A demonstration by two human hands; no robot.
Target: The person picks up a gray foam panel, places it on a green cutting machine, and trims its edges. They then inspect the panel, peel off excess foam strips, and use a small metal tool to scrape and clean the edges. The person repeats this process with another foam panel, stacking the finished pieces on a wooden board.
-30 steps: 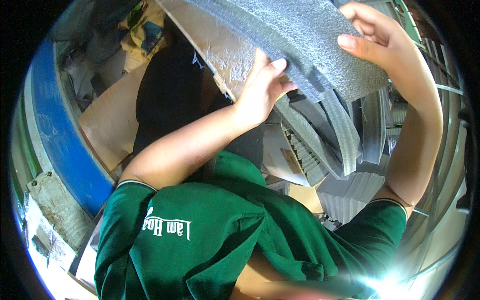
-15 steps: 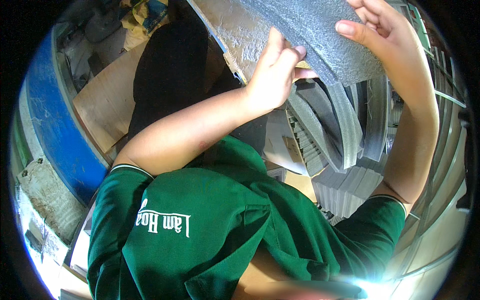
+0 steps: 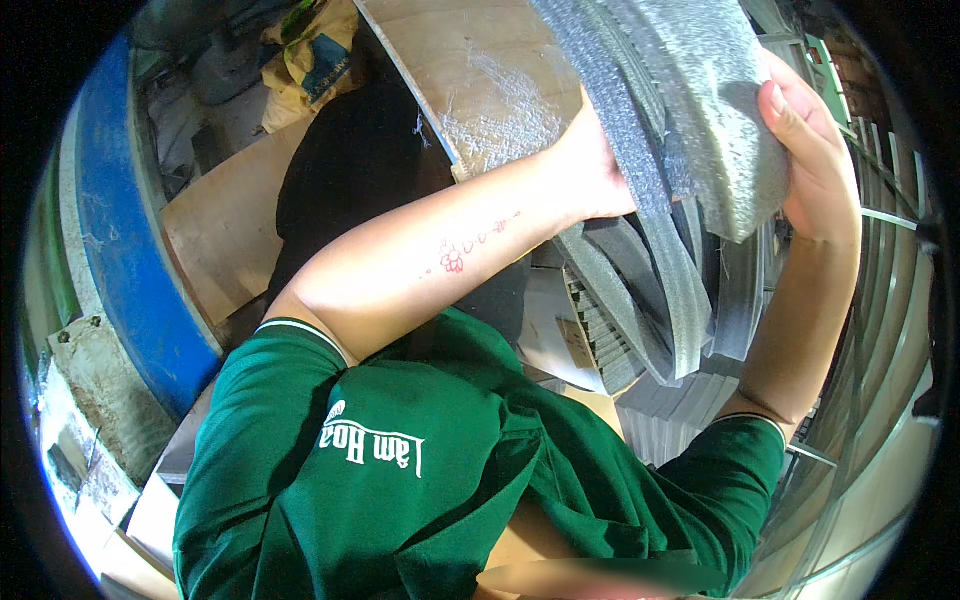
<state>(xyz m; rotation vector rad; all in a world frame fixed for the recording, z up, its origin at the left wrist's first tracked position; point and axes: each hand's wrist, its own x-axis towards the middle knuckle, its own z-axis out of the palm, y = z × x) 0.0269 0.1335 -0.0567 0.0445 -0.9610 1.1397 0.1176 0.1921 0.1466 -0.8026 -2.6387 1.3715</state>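
A grey foam sheet [image 3: 715, 110] is raised at the upper right, its lower corner hanging down. My right hand [image 3: 815, 150] is closed on its right edge, the thumb lying on the near face. Along the sheet's left side runs a narrower grey foam strip [image 3: 610, 110]. My left hand [image 3: 598, 165] reaches behind that strip, so its fingers are hidden and I cannot tell how they are set. Left of this hand is a wooden board [image 3: 480, 60] with whitish residue on its surface. Curved grey foam strips [image 3: 685, 290] hang just below the sheet.
A stack of grey pieces [image 3: 680, 410] lies below the hanging strips, next to a cardboard box [image 3: 560, 325]. To the left stand a curved plywood panel [image 3: 225, 225] and a blue panel [image 3: 130, 215]. A yellow bag [image 3: 310, 55] lies at the upper left. Long rails [image 3: 890, 280] line the right side.
The foam sheet has turned and its corner hangs lower. My left hand has moved right, from visible fingers at the foam's edge to behind it. My right hand has shifted down and right.
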